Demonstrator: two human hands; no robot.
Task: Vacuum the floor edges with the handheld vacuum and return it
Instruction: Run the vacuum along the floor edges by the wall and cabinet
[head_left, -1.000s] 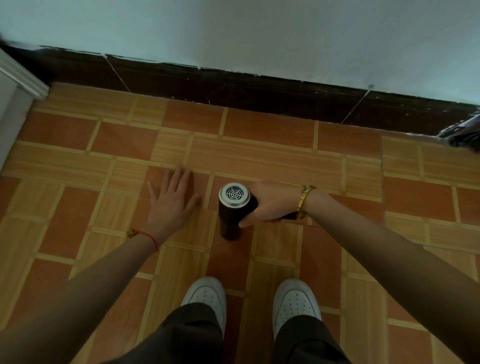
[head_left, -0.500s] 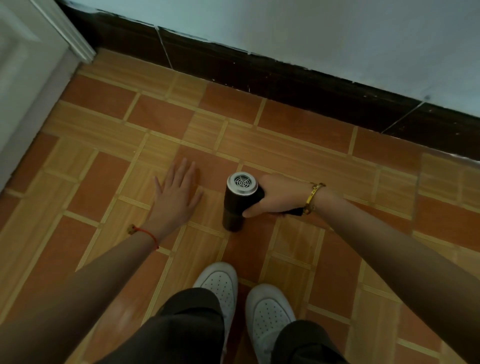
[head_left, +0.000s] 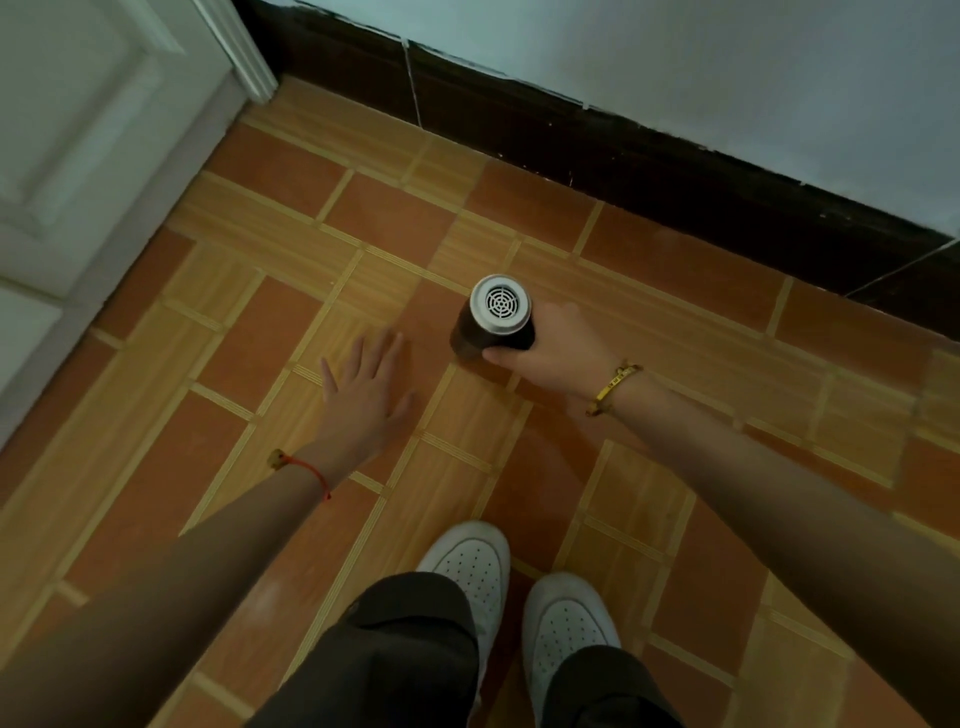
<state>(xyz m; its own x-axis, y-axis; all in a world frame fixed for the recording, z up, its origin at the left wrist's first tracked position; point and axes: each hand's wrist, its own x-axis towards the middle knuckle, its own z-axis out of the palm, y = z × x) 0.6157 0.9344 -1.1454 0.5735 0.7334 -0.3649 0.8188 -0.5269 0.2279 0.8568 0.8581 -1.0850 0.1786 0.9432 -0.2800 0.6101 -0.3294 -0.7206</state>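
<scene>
A dark handheld vacuum (head_left: 493, 325) with a round silver vented end cap points straight down at the orange tiled floor (head_left: 395, 223), its nozzle hidden beneath the body. My right hand (head_left: 558, 353) grips it from the right side, fingers wrapped round the body. My left hand (head_left: 366, 395) is to the left of the vacuum, fingers straight and spread, palm down over the floor; whether it touches the tiles is unclear. The dark skirting (head_left: 649, 156) along the wall runs a short way beyond the vacuum.
A white door and its frame (head_left: 104, 156) stand at the left, meeting the skirting at the corner. A pale wall (head_left: 727, 62) rises above the skirting. My two white shoes (head_left: 519, 597) and dark trousers are at the bottom, just behind the hands.
The view has swung left along the wall, bringing the white door and the corner into sight. Both hands and the vacuum keep the same pose and spacing.
</scene>
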